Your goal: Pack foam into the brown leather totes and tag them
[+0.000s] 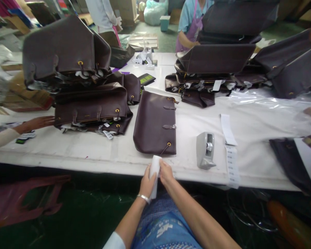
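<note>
Between my two hands is a white rolled tube (154,169), perhaps paper or foam, held at the table's front edge. My left hand (146,182) wraps around its left side, with a bracelet at the wrist. The fingers of my right hand (166,172) close on its upper right side. Just beyond the tube lies a dark brown leather bag (155,124), flat on the white table (189,138), its handles and gold eyelets to the right. A thin cord runs from its near eyelet toward my hands.
Stacked brown bags (90,103) stand at left, where another person's hand (40,122) reaches in. More bags (215,58) are piled at back right near a co-worker (190,27). A grey tape dispenser (206,150) and a label strip (231,162) lie at right, with clear plastic (272,103) beyond.
</note>
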`<control>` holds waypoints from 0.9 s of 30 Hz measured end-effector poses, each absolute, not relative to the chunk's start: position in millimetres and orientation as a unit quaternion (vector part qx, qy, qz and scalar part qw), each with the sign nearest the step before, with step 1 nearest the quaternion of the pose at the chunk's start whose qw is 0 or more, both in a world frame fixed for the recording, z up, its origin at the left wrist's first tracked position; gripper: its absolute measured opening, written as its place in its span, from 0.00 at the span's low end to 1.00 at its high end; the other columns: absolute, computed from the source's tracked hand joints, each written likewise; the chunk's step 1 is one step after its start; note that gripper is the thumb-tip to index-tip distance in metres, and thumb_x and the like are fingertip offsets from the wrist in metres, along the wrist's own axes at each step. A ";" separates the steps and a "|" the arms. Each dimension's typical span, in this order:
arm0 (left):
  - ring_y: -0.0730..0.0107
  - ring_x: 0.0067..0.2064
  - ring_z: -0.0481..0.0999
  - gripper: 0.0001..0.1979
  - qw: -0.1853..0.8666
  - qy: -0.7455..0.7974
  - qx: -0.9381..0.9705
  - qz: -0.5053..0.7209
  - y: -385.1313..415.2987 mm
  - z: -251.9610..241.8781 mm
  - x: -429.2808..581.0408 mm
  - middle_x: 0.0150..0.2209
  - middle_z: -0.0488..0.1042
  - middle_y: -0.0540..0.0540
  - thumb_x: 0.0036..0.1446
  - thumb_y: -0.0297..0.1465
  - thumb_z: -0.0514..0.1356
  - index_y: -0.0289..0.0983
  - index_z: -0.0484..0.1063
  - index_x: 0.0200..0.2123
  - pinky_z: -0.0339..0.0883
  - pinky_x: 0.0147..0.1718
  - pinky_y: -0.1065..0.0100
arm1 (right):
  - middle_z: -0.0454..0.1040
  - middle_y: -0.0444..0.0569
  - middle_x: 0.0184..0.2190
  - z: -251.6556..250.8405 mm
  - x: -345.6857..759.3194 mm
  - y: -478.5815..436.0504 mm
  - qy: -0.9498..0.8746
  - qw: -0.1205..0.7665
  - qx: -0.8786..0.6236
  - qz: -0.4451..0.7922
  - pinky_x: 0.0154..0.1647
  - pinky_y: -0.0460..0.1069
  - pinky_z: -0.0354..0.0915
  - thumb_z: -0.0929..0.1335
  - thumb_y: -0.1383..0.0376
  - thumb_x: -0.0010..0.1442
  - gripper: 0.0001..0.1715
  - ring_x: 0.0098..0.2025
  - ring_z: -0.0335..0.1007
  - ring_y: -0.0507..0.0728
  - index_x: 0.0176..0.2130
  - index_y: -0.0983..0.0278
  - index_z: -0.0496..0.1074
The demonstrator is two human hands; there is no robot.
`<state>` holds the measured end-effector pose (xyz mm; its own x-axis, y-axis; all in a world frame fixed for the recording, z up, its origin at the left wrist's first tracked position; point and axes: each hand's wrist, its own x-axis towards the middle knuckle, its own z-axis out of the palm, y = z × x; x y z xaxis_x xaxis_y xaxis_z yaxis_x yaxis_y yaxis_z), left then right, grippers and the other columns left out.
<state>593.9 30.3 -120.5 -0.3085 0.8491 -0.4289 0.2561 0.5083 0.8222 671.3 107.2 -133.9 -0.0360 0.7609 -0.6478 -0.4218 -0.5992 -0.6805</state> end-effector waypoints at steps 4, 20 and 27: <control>0.55 0.55 0.71 0.31 0.540 0.725 0.316 0.286 43.5 -124.7 582.8 0.55 0.71 0.33 0.54 0.40 0.60 0.28 0.62 0.57 0.64 0.53 0.61 | 0.77 0.50 0.28 -133.5 670.4 105.4 -0.164 0.420 -0.546 0.706 0.34 0.50 0.68 0.74 0.50 0.42 0.23 0.32 0.72 0.58 0.30 0.67 0.75; 0.63 0.31 0.77 0.06 0.606 0.722 0.239 0.234 62.1 -105.9 581.8 0.25 0.77 0.44 0.50 0.28 0.60 0.31 0.73 0.31 0.71 0.34 0.66 | 0.76 0.49 0.24 -122.8 683.9 121.7 -0.207 0.339 -0.506 0.766 0.29 0.46 0.63 0.76 0.53 0.38 0.23 0.27 0.69 0.54 0.29 0.69 0.76; 0.70 0.21 0.70 0.07 0.582 0.755 0.210 0.215 66.1 -103.1 586.5 0.16 0.68 0.51 0.52 0.27 0.59 0.34 0.67 0.23 0.67 0.25 0.68 | 0.70 0.43 0.16 -124.6 686.1 132.0 -0.217 0.300 -0.499 0.783 0.27 0.46 0.62 0.76 0.55 0.40 0.21 0.23 0.66 0.52 0.26 0.69 0.73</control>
<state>586.5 66.1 -103.1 -0.2334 0.5685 -0.7889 0.0674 0.8188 0.5701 686.1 132.0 -124.6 -0.3216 0.6871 -0.6515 -0.2530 -0.7254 -0.6402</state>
